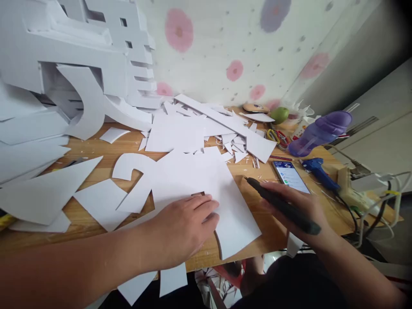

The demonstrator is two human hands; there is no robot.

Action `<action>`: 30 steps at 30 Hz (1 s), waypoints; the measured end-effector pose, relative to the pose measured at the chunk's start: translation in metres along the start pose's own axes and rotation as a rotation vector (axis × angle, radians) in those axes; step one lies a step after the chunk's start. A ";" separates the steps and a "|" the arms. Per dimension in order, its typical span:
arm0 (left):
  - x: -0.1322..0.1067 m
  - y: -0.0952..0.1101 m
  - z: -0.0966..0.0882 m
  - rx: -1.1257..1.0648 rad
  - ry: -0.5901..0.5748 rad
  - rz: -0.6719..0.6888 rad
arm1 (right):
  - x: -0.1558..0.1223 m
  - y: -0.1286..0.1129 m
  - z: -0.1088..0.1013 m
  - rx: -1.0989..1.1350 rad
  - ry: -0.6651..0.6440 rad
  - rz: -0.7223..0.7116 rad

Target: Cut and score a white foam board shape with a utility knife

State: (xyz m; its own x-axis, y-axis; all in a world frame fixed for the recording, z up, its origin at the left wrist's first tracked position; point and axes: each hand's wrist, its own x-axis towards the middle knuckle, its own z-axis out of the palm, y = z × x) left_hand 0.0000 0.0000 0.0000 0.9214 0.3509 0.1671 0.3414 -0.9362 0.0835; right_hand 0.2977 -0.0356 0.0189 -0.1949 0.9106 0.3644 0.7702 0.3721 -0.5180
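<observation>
My left hand point(183, 227) lies with its fingers stretched out on a cut white foam board sheet point(231, 206), pressing it on the wooden table. By the fingertips, a small notch in the sheet shows brown. My right hand point(296, 210) is closed around a craft knife point(280, 206) with a thick black handle. Its thin tip points up and left, just right of the sheet's edge and apart from it. A curved white piece point(124, 166) and a four-sided piece point(99, 204) lie left of the sheet.
A large white board model point(119, 38) stands at the back left. White scraps point(238, 146) pile up behind the sheet. To the right are a phone point(291, 177), a blue glue gun point(320, 171), a purple bottle point(317, 133), scissors point(281, 139) and a power strip point(357, 193) with cables.
</observation>
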 end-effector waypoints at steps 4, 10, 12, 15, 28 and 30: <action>-0.003 0.001 0.003 0.026 -0.007 0.035 | -0.008 -0.023 0.003 0.154 0.180 0.100; -0.005 0.003 0.000 0.047 -0.036 0.037 | -0.010 -0.048 0.034 0.294 0.252 0.172; -0.004 0.003 -0.001 0.037 -0.040 0.041 | -0.008 -0.045 0.042 0.132 0.246 0.077; -0.002 0.004 0.000 0.017 -0.015 0.034 | -0.005 -0.042 0.046 -0.027 0.265 -0.040; -0.001 0.003 0.000 0.059 0.019 0.039 | -0.003 -0.046 0.044 -0.092 0.193 -0.049; 0.000 0.003 -0.001 0.068 0.015 0.042 | -0.004 -0.046 0.044 -0.096 0.184 -0.037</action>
State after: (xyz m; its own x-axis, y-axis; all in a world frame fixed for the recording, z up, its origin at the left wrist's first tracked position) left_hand 0.0007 -0.0032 0.0008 0.9325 0.3110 0.1835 0.3147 -0.9491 0.0095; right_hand 0.2362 -0.0487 0.0067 -0.1164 0.8451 0.5218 0.8205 0.3778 -0.4289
